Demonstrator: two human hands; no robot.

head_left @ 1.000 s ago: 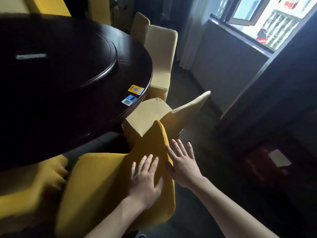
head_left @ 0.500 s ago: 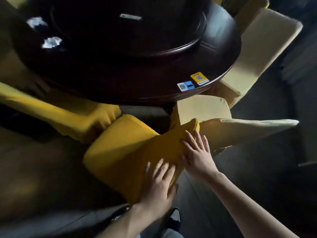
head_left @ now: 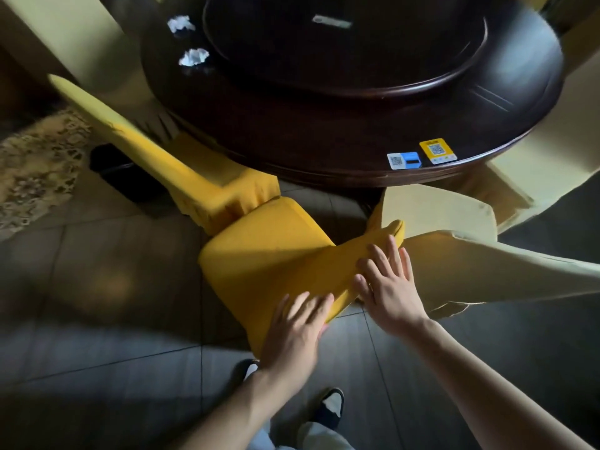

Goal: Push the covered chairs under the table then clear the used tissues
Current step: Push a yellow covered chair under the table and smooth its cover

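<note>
A chair in a mustard-yellow cover (head_left: pixel 266 251) stands just short of the dark round table (head_left: pixel 341 125), its seat outside the table's rim. My left hand (head_left: pixel 295 336) lies flat with spread fingers on the lower part of its backrest. My right hand (head_left: pixel 386 287) presses flat on the backrest higher up, near its top edge. Two crumpled white tissues (head_left: pixel 193 57) (head_left: pixel 180 23) lie on the table's far left part. A second yellow-covered chair (head_left: pixel 181 177) sits to the left, partly under the table.
A pale cream-covered chair (head_left: pixel 454 251) leans close on the right, touching the yellow chair's top; another cream chair (head_left: pixel 545 157) stands beyond it. The raised turntable (head_left: pixel 357 60) fills the table's middle. Two stickers (head_left: pixel 422 155) mark the near rim. A patterned rug (head_left: pixel 35 164) lies left. My shoes (head_left: pixel 331 404) are below.
My view has swung left and down, bringing the tissues and the floor into sight. Both hands stay flat on the yellow backrest, and the chair has turned toward the table.
</note>
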